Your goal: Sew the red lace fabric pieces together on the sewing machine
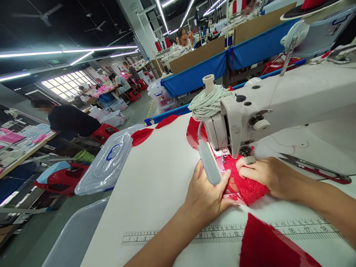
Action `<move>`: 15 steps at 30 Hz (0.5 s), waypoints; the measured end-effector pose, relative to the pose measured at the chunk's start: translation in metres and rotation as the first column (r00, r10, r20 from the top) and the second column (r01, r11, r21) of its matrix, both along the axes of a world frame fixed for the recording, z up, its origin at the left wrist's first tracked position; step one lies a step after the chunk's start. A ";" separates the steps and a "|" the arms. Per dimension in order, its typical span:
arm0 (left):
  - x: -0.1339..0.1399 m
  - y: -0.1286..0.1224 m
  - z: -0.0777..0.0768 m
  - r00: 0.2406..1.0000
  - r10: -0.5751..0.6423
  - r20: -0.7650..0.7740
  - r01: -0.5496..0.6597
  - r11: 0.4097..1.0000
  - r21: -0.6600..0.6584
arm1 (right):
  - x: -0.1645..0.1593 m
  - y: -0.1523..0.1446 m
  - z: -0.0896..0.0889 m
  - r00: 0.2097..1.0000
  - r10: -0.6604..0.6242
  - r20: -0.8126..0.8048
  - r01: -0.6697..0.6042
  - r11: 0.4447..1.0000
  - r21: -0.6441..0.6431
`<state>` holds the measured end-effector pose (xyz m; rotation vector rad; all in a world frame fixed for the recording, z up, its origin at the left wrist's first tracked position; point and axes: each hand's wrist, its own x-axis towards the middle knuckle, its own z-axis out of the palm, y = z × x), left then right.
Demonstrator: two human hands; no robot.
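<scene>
A white sewing machine stands over the table, with its presser foot down at a piece of red lace fabric. My left hand lies on the left edge of the fabric, thumb and fingers apart, partly behind a grey lamp. My right hand has its fingers curled on the lace just right of the needle area, pinching it. More red cloth pieces trail toward me, and others lie along the far table edge.
Thread snips lie right of my right hand. A printed ruler runs along the near tabletop. A clear lidded bin stands off the left edge. People sit at other workstations beyond.
</scene>
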<state>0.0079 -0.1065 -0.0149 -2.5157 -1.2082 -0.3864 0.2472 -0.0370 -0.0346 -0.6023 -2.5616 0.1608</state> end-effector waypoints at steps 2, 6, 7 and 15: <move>0.000 0.000 0.000 1.000 -0.001 -0.006 0.000 1.000 -0.007 | 0.000 0.000 0.001 1.000 -0.007 0.006 0.007 1.000 -0.015; 0.000 -0.001 -0.001 1.000 -0.015 0.025 0.014 1.000 0.027 | -0.001 -0.004 0.005 1.000 -0.008 0.029 0.010 0.998 -0.063; 0.001 -0.001 -0.001 0.999 -0.026 0.033 0.025 0.999 0.043 | -0.002 -0.004 0.006 0.999 -0.012 0.042 0.015 0.997 -0.075; 0.008 0.005 -0.001 0.987 -0.113 0.112 0.103 0.991 0.088 | 0.000 -0.005 0.013 0.998 -0.014 0.058 0.014 1.000 0.007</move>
